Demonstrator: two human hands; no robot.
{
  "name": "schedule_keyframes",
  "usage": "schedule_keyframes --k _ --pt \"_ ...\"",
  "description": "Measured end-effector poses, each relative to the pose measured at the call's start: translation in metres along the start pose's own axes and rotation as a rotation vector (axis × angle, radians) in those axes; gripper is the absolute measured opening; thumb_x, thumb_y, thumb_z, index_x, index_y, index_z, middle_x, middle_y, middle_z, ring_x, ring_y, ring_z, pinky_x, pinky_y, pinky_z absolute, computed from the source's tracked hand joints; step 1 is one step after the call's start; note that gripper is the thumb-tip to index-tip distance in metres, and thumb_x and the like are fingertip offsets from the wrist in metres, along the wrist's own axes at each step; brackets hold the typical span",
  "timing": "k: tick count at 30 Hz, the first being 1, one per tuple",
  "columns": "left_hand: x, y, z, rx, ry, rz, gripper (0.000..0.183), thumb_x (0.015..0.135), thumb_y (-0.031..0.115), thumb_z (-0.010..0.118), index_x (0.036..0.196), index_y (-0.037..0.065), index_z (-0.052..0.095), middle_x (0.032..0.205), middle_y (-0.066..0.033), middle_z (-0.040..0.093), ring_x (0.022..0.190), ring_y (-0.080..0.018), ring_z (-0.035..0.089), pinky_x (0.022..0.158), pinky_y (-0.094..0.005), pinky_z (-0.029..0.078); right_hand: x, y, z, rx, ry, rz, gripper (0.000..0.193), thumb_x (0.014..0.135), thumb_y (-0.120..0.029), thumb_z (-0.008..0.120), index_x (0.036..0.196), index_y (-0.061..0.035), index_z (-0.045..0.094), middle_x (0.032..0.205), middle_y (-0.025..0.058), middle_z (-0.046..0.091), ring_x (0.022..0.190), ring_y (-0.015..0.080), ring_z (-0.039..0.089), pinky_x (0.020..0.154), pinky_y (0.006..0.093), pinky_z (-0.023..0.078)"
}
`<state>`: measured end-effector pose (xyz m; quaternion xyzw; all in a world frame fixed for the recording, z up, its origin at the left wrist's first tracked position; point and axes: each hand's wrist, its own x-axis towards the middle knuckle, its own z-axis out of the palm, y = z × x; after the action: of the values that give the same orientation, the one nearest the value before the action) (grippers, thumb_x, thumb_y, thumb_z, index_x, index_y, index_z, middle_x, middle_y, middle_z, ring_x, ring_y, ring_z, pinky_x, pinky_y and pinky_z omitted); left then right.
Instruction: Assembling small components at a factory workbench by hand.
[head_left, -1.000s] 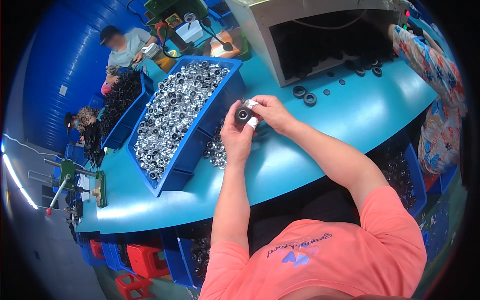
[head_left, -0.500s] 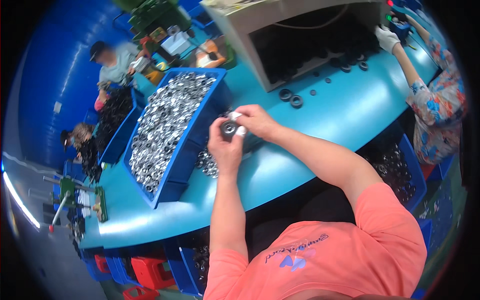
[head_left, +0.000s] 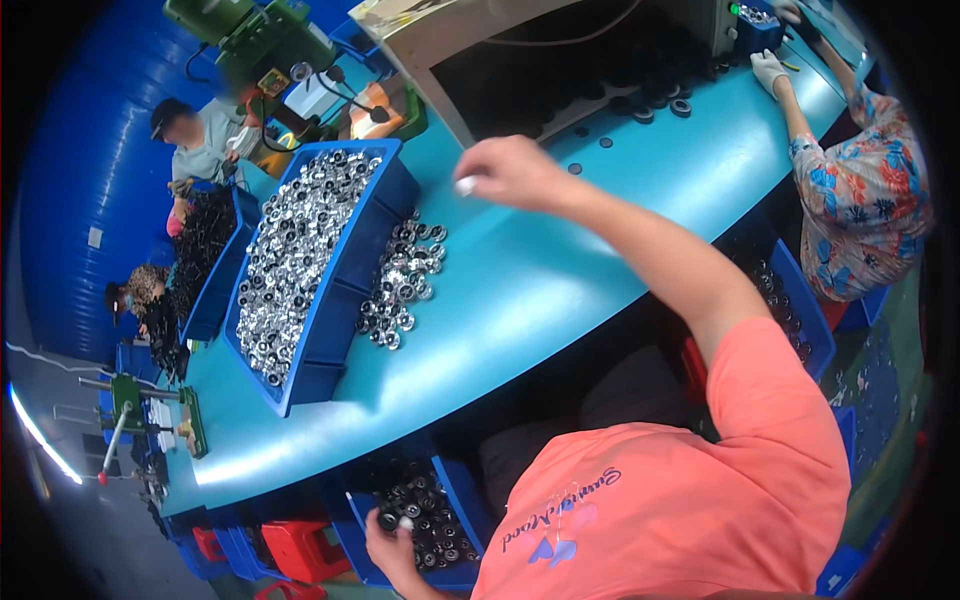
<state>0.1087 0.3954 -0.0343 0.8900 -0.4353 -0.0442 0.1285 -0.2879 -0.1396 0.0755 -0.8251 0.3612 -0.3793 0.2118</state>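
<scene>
My left hand (head_left: 392, 548) is low at the left, over a blue bin (head_left: 462, 500) below the table edge. Its fingers are closed on a black wheel (head_left: 388, 520); a white cover sits on one fingertip. Inside that bin lie several similar black wheels (head_left: 430, 515). My right hand (head_left: 515, 175) is above the tabletop, in front of the pale box, its fingers curled inward and a white cover at one tip. Whatever it may hold is hidden. Between the hands, shiny metal hubs (head_left: 405, 275) lie heaped beside a large blue crate (head_left: 345, 270) full of them.
A pale open-fronted box (head_left: 450, 100) with dark rings stands at the back of the blue-green table (head_left: 520, 320). A gloved co-worker (head_left: 855, 200) sits at the right. Other people work at the far left near a green machine (head_left: 260, 50). Red stools (head_left: 300, 550) stand below.
My hands have parted from the wheel they held together. The left has gone down to the lower bin with a wheel; the right stays above the table. The view has shifted.
</scene>
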Motion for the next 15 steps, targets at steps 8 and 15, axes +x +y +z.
schedule_keyframes --k 8,15 --pt "0.024 0.085 -0.004 -0.234 0.133 0.039 0.049 0.086 0.009 0.069 0.134 0.003 0.060 0.092 -0.0122 0.066 0.078 -0.0232 0.064 0.071 -0.0329 0.053 -0.065 0.043 -0.020 -0.340 -0.118 0.324 0.054 0.081 -0.028 0.082 0.122 -0.0036 0.058 0.124 0.0159 0.062 0.114 0.0308 0.062 0.097 0.0413 0.051" --pt "0.099 0.317 0.003 -1.038 -0.292 0.496 0.042 0.101 0.016 0.057 0.141 0.004 0.055 0.099 -0.0089 0.066 0.079 -0.0134 0.062 0.066 -0.0275 0.053 -0.067 -0.009 -0.005 0.189 -0.178 0.096 0.051 0.077 -0.019 0.081 0.120 -0.0057 0.057 0.107 0.0104 0.064 0.099 0.0249 0.064 0.085 0.0372 0.054"
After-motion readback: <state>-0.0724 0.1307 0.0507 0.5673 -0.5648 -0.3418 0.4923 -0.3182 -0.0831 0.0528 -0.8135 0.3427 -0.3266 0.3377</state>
